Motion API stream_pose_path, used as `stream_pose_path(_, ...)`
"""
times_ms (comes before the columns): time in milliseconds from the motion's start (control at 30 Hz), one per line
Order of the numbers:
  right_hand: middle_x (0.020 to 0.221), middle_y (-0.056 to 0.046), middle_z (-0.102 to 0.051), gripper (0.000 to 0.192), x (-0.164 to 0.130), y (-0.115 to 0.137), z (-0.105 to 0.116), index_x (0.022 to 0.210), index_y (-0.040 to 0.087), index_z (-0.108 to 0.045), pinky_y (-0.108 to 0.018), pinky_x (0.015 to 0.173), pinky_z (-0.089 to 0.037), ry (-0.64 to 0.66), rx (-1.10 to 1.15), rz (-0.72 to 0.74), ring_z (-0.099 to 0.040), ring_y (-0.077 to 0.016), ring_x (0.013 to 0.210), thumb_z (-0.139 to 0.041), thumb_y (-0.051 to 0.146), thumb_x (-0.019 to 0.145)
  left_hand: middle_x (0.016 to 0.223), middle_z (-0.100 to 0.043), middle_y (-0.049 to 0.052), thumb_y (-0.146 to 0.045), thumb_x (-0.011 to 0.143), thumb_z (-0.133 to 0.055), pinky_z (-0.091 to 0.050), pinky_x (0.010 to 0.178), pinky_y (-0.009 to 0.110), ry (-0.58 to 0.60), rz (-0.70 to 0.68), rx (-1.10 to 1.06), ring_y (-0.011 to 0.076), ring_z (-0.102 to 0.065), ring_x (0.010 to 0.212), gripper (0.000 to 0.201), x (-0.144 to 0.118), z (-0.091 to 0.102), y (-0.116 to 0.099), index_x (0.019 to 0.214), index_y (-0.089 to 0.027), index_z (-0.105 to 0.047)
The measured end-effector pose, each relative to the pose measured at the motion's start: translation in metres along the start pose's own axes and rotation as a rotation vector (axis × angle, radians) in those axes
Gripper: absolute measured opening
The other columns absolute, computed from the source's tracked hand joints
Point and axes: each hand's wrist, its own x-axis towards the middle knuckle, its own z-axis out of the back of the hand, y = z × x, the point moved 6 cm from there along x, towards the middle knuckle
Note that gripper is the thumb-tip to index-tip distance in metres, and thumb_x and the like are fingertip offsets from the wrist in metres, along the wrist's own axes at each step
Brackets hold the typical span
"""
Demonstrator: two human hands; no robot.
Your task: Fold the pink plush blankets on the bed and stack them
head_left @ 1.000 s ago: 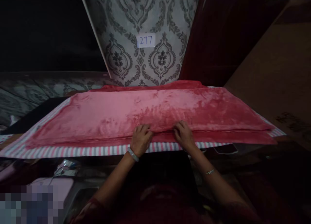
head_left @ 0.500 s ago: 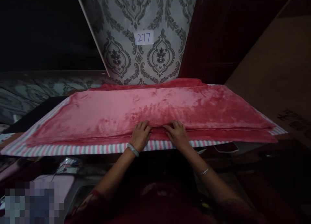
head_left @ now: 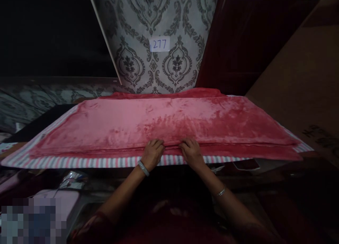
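A red plush blanket (head_left: 127, 120) lies folded in wide layers on a striped cloth (head_left: 106, 162) of white, grey and pink. At the middle of its near folded edge, my left hand (head_left: 153, 154) has its fingers curled over the top layer, with the thumb tucked toward the fold. A short distance to the right, my right hand (head_left: 191, 154) pinches the same edge in a like way. Lower layers of the blanket show beneath and in front of the fold. The fingertips are partly sunk in the pile.
Behind the blanket is a patterned wall with a paper label (head_left: 159, 43) reading 277. A large dark screen (head_left: 53, 35) stands at the left, a dark red panel (head_left: 238, 42) and a cardboard box (head_left: 299, 85) at the right. A pink item (head_left: 69, 205) sits low at the left.
The view has shifted slightly, so the wall label sits a little lower and further right. Both hands stay at the blanket's near edge, their fingers curled a bit more.
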Motion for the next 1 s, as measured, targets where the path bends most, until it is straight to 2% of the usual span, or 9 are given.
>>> stream_pose_path(167, 0.105, -0.01, -0.067, 0.019, -0.004, 0.001, 0.001, 0.093, 0.02, -0.071, -0.037, 0.086, -0.046, -0.012, 0.029, 0.028, -0.055, -0.0231, 0.099, -0.054, 0.012, 0.094, 0.104, -0.072, 0.008, -0.017, 0.096, -0.053, -0.047, 0.082, 0.038, -0.055, -0.003, 0.003, 0.0227, -0.059, 0.095, 0.016, -0.003, 0.004, -0.001, 0.088, -0.018, -0.067)
stream_pose_path(300, 0.106, -0.009, -0.067, 0.017, 0.002, -0.001, 0.001, 0.098, 0.02, -0.071, -0.038, 0.089, -0.045, 0.03, 0.009, -0.041, -0.056, -0.0228, 0.099, -0.056, 0.013, 0.093, 0.097, -0.071, 0.009, -0.019, 0.096, -0.053, -0.047, 0.078, 0.037, -0.1, 0.007, -0.007, 0.0228, -0.059, 0.09, 0.016, -0.001, 0.009, 0.003, 0.088, -0.018, -0.067)
stream_pose_path(433, 0.12, -0.011, -0.065, 0.023, 0.01, -0.002, 0.002, 0.103, 0.021, -0.072, -0.04, 0.093, -0.044, 0.119, -0.092, -0.12, -0.054, -0.0246, 0.11, -0.057, 0.009, 0.09, 0.095, -0.071, 0.01, -0.021, 0.096, -0.052, -0.048, 0.078, 0.038, -0.093, 0.023, -0.062, 0.0237, -0.061, 0.089, 0.016, 0.006, 0.008, 0.009, 0.091, -0.018, -0.067)
stream_pose_path(600, 0.128, -0.01, -0.063, 0.025, 0.016, -0.01, 0.008, 0.104, 0.019, -0.072, -0.039, 0.096, -0.043, 0.161, -0.214, -0.208, -0.054, -0.0246, 0.113, -0.054, 0.007, 0.091, 0.091, -0.071, 0.008, -0.026, 0.098, -0.048, -0.05, 0.081, 0.038, -0.123, 0.121, -0.219, 0.0214, -0.063, 0.087, 0.02, 0.013, 0.013, 0.019, 0.09, -0.019, -0.066)
stream_pose_path(700, 0.124, -0.01, -0.065, 0.021, 0.014, -0.023, 0.014, 0.101, 0.018, -0.072, -0.039, 0.096, -0.043, 0.143, -0.235, -0.244, -0.054, -0.0246, 0.11, -0.055, 0.01, 0.092, 0.09, -0.071, 0.007, -0.026, 0.098, -0.048, -0.051, 0.081, 0.038, -0.133, 0.133, -0.23, 0.0211, -0.064, 0.086, 0.02, 0.015, 0.017, 0.021, 0.089, -0.02, -0.065)
stream_pose_path(833, 0.116, -0.011, -0.066, 0.018, 0.004, -0.048, 0.024, 0.095, 0.02, -0.072, -0.04, 0.091, -0.044, 0.13, -0.247, -0.298, -0.054, -0.0251, 0.106, -0.055, 0.015, 0.093, 0.089, -0.071, 0.008, -0.026, 0.098, -0.047, -0.05, 0.079, 0.037, -0.107, 0.082, -0.186, 0.0219, -0.063, 0.086, 0.021, 0.011, 0.013, 0.019, 0.088, -0.02, -0.065)
stream_pose_path(1000, 0.126, -0.015, -0.062, 0.027, -0.012, -0.079, 0.044, 0.107, 0.021, -0.072, -0.045, 0.093, -0.04, 0.114, -0.306, -0.377, -0.05, -0.0292, 0.113, -0.056, 0.012, 0.089, 0.092, -0.071, 0.009, -0.025, 0.098, -0.047, -0.048, 0.077, 0.037, -0.062, 0.017, -0.095, 0.0234, -0.062, 0.086, 0.023, 0.008, 0.006, 0.016, 0.09, -0.018, -0.067)
